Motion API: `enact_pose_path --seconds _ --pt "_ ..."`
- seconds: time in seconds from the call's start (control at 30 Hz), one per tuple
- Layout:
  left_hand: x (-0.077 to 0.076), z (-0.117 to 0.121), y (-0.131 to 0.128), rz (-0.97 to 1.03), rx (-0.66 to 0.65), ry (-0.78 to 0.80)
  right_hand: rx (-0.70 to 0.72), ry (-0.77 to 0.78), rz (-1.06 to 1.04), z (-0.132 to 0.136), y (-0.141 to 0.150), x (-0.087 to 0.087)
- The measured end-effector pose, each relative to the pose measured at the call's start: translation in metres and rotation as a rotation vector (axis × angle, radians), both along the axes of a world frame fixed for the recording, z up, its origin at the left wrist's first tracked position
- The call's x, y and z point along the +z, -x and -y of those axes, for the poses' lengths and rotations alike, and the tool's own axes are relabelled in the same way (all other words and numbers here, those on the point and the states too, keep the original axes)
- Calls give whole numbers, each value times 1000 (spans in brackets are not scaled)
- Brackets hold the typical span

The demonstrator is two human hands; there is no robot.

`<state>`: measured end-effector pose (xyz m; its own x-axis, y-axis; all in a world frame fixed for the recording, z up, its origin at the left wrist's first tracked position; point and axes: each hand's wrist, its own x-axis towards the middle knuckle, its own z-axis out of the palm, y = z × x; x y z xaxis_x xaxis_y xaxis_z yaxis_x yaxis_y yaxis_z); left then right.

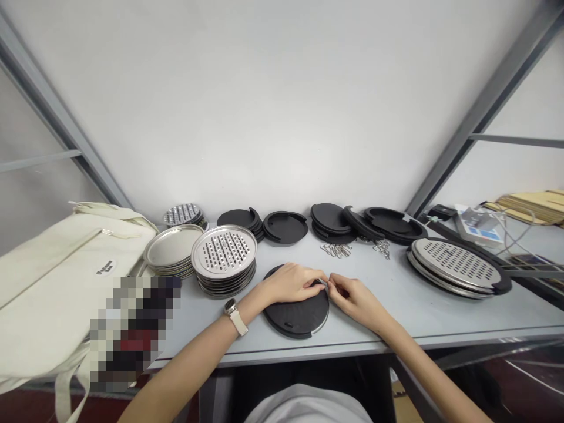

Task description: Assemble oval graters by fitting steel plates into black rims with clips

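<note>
A round black plastic disc (299,314) with a thin metal edge at its lower right lies flat near the table's front edge. Across its top rests my left hand (293,282), thumb and forefinger pinched at the disc's upper right edge. Beside it my right hand (352,296) is closed in a pinch, its fingertips meeting the left ones there. Whatever small thing sits between the fingertips is too hidden to name. Behind the hands lie loose metal hooks (337,250).
To the left stand a stack of round metal graters (224,252), a stack of plain metal discs (174,247) and a cream bag (66,282). Black round parts (285,227) line the wall. At right are stacked graters with black rims (458,264) and a white device (478,226).
</note>
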<state>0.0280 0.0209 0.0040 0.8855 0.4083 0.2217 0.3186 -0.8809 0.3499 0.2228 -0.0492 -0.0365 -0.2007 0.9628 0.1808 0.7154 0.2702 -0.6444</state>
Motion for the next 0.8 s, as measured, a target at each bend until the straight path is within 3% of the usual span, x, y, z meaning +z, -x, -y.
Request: enact_pose_path --seconds 0.8 --pt "0 1 1 -5 8 -24 -9 -29 -8 2 2 5"
